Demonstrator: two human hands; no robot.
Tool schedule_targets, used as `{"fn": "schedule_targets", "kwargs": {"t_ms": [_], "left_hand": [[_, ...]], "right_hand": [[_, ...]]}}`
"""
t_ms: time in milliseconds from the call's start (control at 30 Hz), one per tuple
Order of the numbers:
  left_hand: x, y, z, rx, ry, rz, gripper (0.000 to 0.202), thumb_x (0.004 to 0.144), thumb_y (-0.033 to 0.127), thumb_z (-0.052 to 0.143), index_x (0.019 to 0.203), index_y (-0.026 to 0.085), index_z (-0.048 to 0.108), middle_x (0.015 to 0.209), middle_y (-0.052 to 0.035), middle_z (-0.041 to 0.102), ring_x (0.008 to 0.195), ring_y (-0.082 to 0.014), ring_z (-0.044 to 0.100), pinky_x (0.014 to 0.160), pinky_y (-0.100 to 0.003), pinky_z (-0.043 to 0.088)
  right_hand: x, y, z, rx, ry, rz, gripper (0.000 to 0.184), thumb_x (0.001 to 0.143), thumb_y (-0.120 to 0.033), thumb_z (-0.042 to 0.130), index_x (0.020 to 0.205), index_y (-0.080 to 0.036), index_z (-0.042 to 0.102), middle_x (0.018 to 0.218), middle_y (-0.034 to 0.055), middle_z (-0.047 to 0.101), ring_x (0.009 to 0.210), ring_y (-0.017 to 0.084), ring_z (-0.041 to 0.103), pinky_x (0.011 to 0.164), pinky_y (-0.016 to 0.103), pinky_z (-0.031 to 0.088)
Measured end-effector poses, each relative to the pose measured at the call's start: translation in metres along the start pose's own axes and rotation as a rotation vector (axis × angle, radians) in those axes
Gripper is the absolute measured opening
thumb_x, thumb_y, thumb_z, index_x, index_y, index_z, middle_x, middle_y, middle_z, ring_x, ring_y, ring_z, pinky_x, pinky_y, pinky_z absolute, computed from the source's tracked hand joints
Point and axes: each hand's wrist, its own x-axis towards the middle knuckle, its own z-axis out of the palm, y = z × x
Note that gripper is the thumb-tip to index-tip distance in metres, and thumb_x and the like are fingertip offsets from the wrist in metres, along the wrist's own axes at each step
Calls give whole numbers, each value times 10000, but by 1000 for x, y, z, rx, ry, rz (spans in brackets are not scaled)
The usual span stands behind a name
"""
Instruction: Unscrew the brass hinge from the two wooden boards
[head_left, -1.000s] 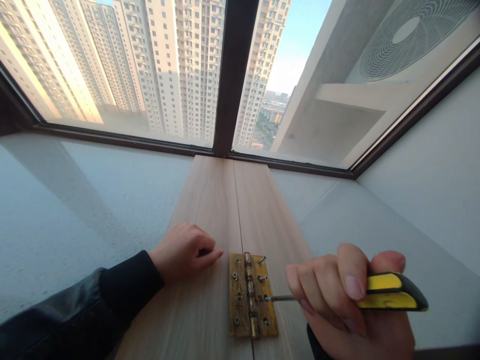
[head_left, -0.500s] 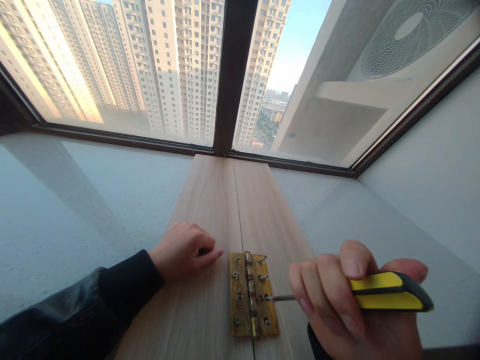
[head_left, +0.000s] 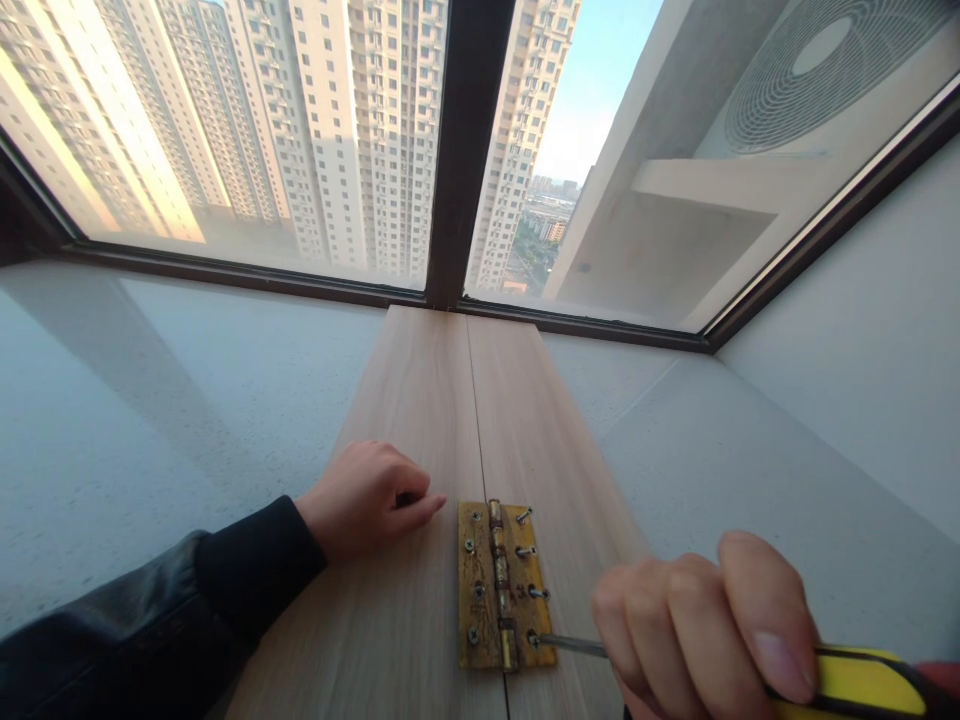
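Observation:
A worn brass hinge (head_left: pixel 487 610) lies open across the seam between two light wood boards (head_left: pixel 420 400). My right hand (head_left: pixel 697 630) grips a screwdriver (head_left: pixel 855 685) with a yellow and black handle. Its shaft points left, and the tip is at the lowest screw (head_left: pixel 533 638) in the hinge's right leaf. Three screws (head_left: pixel 529 552) above it stick up at a slant from that leaf. In the left leaf, several screws sit with their heads close to the plate. My left hand (head_left: pixel 375 500), fingers curled, rests on the left board beside the hinge and holds nothing visible.
The boards lie on a pale speckled sill (head_left: pixel 150 400) and reach a dark window frame (head_left: pixel 442 200) at the back. A white wall (head_left: pixel 862 280) rises at the right. Tall buildings and an outdoor fan unit show through the glass.
The screwdriver tip has moved from the right leaf's third screw down to the lowest one. That third screw now stands out at a slant. My left hand has stayed in place.

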Motion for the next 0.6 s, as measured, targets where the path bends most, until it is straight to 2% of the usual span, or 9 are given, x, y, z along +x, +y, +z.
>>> {"fn": "schedule_targets", "kwargs": {"t_ms": [133,267,333,500,600], "left_hand": [[0,-1,1,6,-8,-9,435,873,389,413,521,147,330,498,27,355,477,-76,257,504,-249,180],[0,-1,1,18,-7,-8,441,873,395,410,520,146,324,495,28,349,477,-77,249,502,-249,170],[0,0,0,20,-13,-11,440,873,396,407,522,146,323,498,28,353,480,-77,252,504,-248,172],[1,1,-1,17,-26,-16,445,875,403,400,520,146,322,498,26,355,480,-77,262,505,-251,179],[1,1,-2,20,-31,-16,443,873,405,401,521,145,333,499,27,361,481,-77,262,504,-253,178]], "right_hand": [[11,5,11,6,-64,53,481,900,-612,476,707,-177,402,439,-47,307,385,90,240,471,235,305],[12,5,13,-69,-97,-31,365,955,-416,509,700,-178,403,404,-68,301,315,75,226,435,218,290],[12,5,15,-106,-100,-51,339,960,-372,516,700,-179,414,392,-73,297,299,72,220,427,216,288],[13,8,19,-172,-44,-78,403,951,-491,497,706,-183,413,374,-75,253,296,78,192,417,220,277],[11,9,16,-284,-70,-95,360,974,-487,452,760,-198,455,401,-74,281,302,74,214,418,209,308]]}}
